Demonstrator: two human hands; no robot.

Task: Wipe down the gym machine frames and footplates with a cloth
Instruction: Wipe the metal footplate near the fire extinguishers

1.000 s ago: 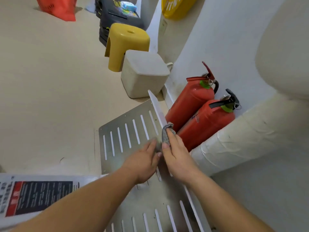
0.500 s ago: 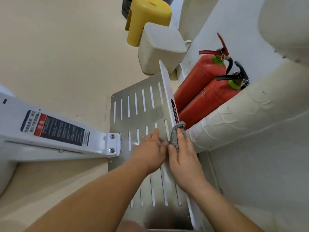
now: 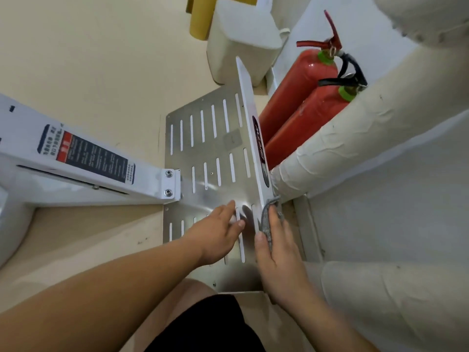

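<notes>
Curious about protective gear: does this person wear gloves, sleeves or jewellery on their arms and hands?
No. The left hand and right hand are bare: no gloves, rings or watch. Both forearms show no sleeves. Black shorts show below.

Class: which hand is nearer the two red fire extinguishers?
Right. The right hand, holding a grey cloth at the white side rim, is closer to the red fire extinguishers; the left hand rests on the slotted metal footplate, farther off.

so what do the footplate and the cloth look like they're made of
The footplate looks like bare metal, probably aluminium or steel: brushed silvery sheen, punched slots. The cloth seems soft grey fabric, possibly microfibre; it folds over the plate's edge under the right hand.
</notes>
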